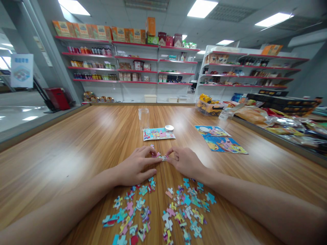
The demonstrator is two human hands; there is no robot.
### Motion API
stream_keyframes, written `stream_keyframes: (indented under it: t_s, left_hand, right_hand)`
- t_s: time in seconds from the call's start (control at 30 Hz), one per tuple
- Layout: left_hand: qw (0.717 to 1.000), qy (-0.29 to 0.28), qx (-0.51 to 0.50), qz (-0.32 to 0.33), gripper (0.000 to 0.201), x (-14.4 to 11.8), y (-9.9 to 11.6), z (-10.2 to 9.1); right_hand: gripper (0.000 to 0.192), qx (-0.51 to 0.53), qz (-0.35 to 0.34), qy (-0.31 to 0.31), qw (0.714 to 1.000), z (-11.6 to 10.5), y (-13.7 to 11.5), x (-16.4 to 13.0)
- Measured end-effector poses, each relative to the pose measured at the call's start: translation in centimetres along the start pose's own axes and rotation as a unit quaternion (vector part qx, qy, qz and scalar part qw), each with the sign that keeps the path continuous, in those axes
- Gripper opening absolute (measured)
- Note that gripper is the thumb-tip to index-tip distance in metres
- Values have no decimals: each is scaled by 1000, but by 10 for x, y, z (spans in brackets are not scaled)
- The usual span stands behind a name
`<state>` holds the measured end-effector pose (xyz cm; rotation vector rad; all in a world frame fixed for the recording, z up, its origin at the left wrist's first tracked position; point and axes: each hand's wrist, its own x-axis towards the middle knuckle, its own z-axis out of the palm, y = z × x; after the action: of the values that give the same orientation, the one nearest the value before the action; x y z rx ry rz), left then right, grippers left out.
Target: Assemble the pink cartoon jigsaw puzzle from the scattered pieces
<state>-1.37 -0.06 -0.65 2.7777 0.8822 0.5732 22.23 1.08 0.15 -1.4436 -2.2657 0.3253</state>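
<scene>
A small joined strip of jigsaw puzzle pieces (164, 158) lies on the wooden table between my hands. My left hand (136, 166) rests palm down, with fingers stretched out and thumb apart, its fingertips touching the strip's left side. From the other side, my right hand (186, 162) pinches a puzzle piece at the strip's right end, which its fingers partly cover. A few pink pieces (152, 146) show just beyond the left fingertips. Closer to me, many loose puzzle pieces (187, 199) are scattered in two groups, one below each hand.
Ahead lie a cartoon picture card (158, 134) with a silver lid (169, 128) and a clear jar (143, 119). Two blue picture sheets (224, 145) are to the right. Behind them stand a bin of yellow toy trucks (209, 105) and packaged goods (278, 119). Stocked shelves (135, 61) line the back.
</scene>
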Motion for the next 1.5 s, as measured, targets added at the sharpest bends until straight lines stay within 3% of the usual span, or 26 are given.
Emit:
stream_keyframes:
  t_s: [0.37,0.5,0.7,1.03,1.1,1.27,1.5]
  left_hand:
    - [1000,-7,3,1,41,0,0,0]
    - [1000,10,-16,-19,52,-1,0,1]
    - [999,17,-35,-7,35,0,1,0]
    - [998,23,-51,-6,35,0,2,0]
    - [998,40,-53,-3,37,-1,0,1]
    - [988,145,-25,-35,32,0,-7,6]
    - [991,132,-21,0,33,2,-10,9]
  right_hand:
    - [14,-9,-11,1,1000,0,-1,-1]
    - [12,-6,-5,2,1000,0,-1,-1]
    - [12,-8,-5,7,1000,0,-1,0]
    - [11,18,-25,15,999,2,2,0]
    - [11,19,-23,17,999,2,2,1]
    - [17,40,-17,37,998,3,3,2]
    - [17,43,-59,28,997,6,6,-1]
